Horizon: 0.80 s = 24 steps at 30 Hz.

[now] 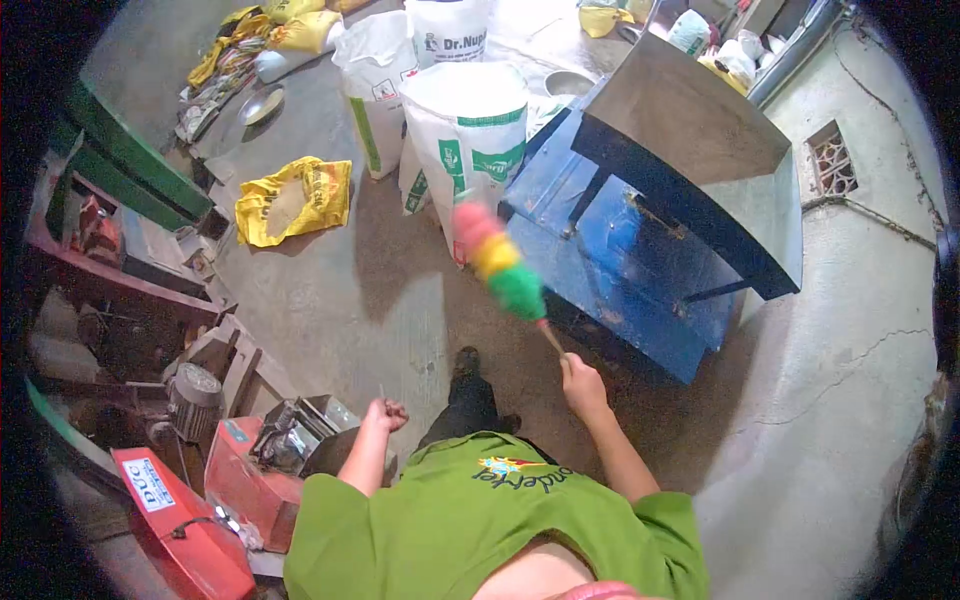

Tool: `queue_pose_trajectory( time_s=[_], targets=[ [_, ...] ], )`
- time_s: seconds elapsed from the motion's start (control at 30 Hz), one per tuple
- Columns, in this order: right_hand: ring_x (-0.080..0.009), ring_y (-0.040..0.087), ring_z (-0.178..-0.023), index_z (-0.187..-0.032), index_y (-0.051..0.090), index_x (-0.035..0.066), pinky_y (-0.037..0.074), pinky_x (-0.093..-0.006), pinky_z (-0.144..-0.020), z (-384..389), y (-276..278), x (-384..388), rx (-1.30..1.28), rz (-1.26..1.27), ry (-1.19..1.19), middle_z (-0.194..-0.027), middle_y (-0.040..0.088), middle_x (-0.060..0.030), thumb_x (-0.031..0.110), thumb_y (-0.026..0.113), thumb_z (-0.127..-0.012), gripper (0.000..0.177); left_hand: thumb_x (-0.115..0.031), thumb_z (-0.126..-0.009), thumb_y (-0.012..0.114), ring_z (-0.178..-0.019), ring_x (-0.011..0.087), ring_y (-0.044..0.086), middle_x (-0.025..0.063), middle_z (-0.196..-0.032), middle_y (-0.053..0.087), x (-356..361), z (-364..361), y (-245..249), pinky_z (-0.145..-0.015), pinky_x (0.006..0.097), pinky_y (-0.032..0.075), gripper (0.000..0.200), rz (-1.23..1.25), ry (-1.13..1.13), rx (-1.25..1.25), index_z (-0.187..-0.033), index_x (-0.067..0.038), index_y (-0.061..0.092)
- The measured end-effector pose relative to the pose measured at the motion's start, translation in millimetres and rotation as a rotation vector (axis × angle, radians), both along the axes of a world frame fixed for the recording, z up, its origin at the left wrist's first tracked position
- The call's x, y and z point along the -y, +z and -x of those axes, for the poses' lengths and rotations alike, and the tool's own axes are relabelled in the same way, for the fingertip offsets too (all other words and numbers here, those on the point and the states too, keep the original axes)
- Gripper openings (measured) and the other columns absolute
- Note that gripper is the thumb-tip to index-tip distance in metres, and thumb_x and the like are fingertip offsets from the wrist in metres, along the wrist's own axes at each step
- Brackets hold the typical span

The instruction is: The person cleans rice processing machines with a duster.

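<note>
My right hand is wrapped round the thin handle of a duster. Its fluffy head is pink, yellow and green and points up and away from me, slightly blurred. Behind the duster's pink tip stands a white sack with green print. To the right of the duster is a blue metal machine with a wide hopper on top. Low at my left side, my left hand hangs with its fingers curled in, and I see nothing held in it.
A yellow sack lies flat on the concrete floor, with a metal bowl farther back. Red machinery and an electric motor line the left side. A cracked wall bounds the right.
</note>
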State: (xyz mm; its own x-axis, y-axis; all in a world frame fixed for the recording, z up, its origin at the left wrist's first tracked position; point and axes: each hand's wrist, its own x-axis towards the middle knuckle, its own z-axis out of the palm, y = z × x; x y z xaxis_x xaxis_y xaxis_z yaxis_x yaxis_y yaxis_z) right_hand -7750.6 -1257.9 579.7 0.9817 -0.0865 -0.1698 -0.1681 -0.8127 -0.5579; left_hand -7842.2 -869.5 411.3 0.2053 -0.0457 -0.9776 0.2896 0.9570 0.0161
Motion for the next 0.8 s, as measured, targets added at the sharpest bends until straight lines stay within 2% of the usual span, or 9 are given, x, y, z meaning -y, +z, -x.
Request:
queue_pose_trajectory(
  time_s=[0.07,0.13,0.2,0.27,0.37,0.4,0.47,0.67,0.8],
  targets=[
    [-0.0381,0.054,-0.069,-0.095,0.052,0.009,0.043,-0.0462,-0.059,-13.9,5.3,-5.5,0.060,0.030,0.227,-0.071,0.056,-0.0206,0.029,0.042,-0.084,0.025,-0.025,-0.084,0.027,-0.040,0.0127,0.026,-0.0008,-0.047,0.022,-3.4,-1.0,-2.7,-0.043,0.0273,0.024,0.032,0.105,-0.065,-0.026,-0.054,-0.015,0.025],
    [-0.0385,0.054,-0.071,-0.095,0.053,0.009,0.043,-0.0452,-0.059,-37.0,18.3,-13.3,0.032,0.017,0.171,-0.072,0.056,-0.0203,0.030,0.043,-0.083,0.026,-0.026,-0.085,0.027,-0.040,0.0124,0.025,-0.0013,-0.048,0.022,-5.3,-10.9,-10.0,-0.043,0.0273,0.024,0.032,0.088,-0.121,-0.059,-0.055,-0.015,0.025],
    [-0.0391,0.053,-0.073,-0.096,0.052,0.008,0.042,-0.0447,-0.059,-64.4,19.7,-20.2,-0.021,-0.148,-0.240,-0.076,0.056,-0.0211,0.029,0.042,-0.084,0.026,-0.028,-0.086,0.027,-0.040,0.0121,0.025,-0.0017,-0.048,0.022,-13.5,-21.1,-17.0,-0.043,0.0272,0.024,0.033,0.071,-0.179,-0.097,-0.055,-0.015,0.025],
    [-0.0401,0.052,-0.077,-0.095,0.051,0.007,0.041,-0.0448,-0.061,-85.5,19.7,-33.0,0.030,-0.200,-0.282,-0.079,0.055,-0.0229,0.028,0.040,-0.085,0.026,-0.032,-0.086,0.028,-0.040,0.0120,0.025,-0.0024,-0.048,0.023,-26.1,-28.9,-29.4,-0.043,0.0273,0.024,0.033,0.101,-0.266,-0.043,-0.057,-0.016,0.026],
    [-0.0406,0.051,-0.080,-0.095,0.051,0.007,0.041,-0.0438,-0.066,-104.9,-5.7,-54.8,-0.026,-0.224,-0.011,-0.081,0.054,-0.0235,0.026,0.041,-0.085,0.024,-0.033,-0.086,0.030,-0.041,0.0122,0.026,-0.0025,-0.049,0.024,-46.2,-60.9,-32.7,-0.043,0.0273,0.024,0.031,0.064,-0.337,-0.066,-0.060,-0.016,0.028],
    [-0.0340,0.055,-0.083,-0.094,0.053,0.004,0.042,-0.0362,-0.070,-113.2,20.7,-67.3,-0.162,-0.210,0.073,-0.084,0.056,-0.0209,0.025,0.041,-0.085,0.026,-0.033,-0.086,0.030,-0.041,0.0123,0.026,-0.0027,-0.048,0.024,-51.7,-73.0,-34.8,-0.043,0.0274,0.024,0.030,0.007,-0.360,-0.111,-0.061,-0.016,0.029],
    [-0.0344,0.056,-0.078,-0.093,0.054,0.004,0.042,-0.0371,-0.066,-126.8,35.9,-73.8,-0.154,-0.131,0.210,-0.080,0.056,-0.0204,0.025,0.041,-0.085,0.026,-0.033,-0.086,0.030,-0.041,0.0125,0.026,-0.0026,-0.049,0.025,-65.6,-100.8,-36.5,-0.043,0.0278,0.024,0.028,0.010,-0.411,-0.111,-0.063,-0.016,0.029],
    [-0.0386,0.053,-0.076,-0.098,0.051,0.008,0.042,-0.0441,-0.065,-148.3,28.1,-55.0,-0.191,-0.159,-0.204,-0.077,0.055,-0.0225,0.028,0.040,-0.085,0.027,-0.031,-0.086,0.030,-0.043,0.0134,0.028,-0.0032,-0.049,0.027,-95.9,-177.1,-32.6,-0.045,0.0291,0.026,0.022,-0.083,-0.616,0.005,-0.069,-0.017,0.031],
    [-0.0360,0.054,-0.078,-0.100,0.052,0.012,0.042,-0.0435,-0.066,-124.3,23.8,-39.4,-0.258,-0.092,0.134,-0.083,0.058,-0.0171,0.030,0.040,-0.084,0.027,-0.032,-0.086,0.031,-0.043,0.0136,0.029,-0.0033,-0.049,0.027,-104.5,-216.0,-34.2,-0.045,0.0297,0.026,0.022,-0.074,-0.632,0.041,-0.069,-0.017,0.031]
  ],
)
